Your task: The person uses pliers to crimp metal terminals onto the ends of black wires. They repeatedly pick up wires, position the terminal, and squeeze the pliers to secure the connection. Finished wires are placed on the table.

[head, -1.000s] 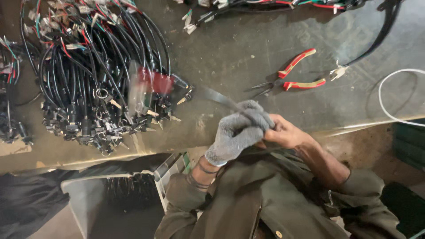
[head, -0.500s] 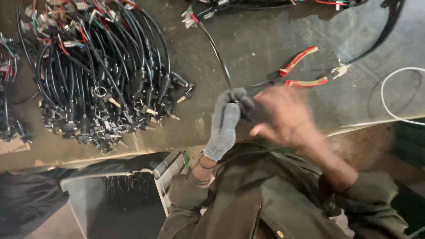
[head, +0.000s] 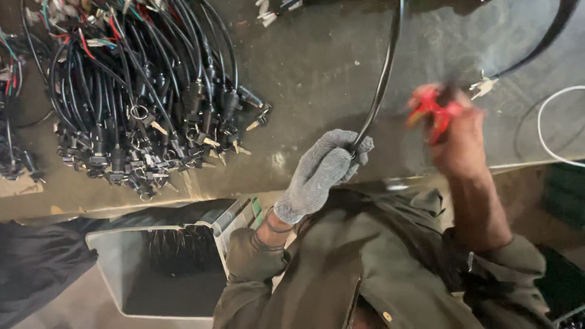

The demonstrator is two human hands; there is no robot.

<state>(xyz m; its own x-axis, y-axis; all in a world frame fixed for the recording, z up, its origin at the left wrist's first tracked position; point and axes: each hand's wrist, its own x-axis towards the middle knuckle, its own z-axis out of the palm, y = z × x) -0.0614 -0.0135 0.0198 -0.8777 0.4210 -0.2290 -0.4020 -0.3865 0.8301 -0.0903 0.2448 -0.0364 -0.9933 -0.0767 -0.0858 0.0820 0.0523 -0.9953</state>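
My left hand (head: 322, 170), in a grey knit glove, is closed around a black cable (head: 382, 79) that runs up from it toward the top of the bench. To its right my bare right hand (head: 460, 137) grips red-handled pliers (head: 429, 108), lifted off the bench and blurred by motion. The pliers' jaws are hidden in the blur. Both hands hover over the front part of the dark workbench (head: 311, 73), above my olive jacket.
A large bundle of black cable harnesses (head: 140, 97) with connectors lies at the left of the bench. A white cable loop (head: 551, 131) sits at the right edge. An open grey bin (head: 161, 268) stands below the bench's front edge. More wires lie along the top.
My right hand has reached out and picked the red-handled pliers up off the bench. My left hand keeps hold of the black cable, which now stretches straighter upward.
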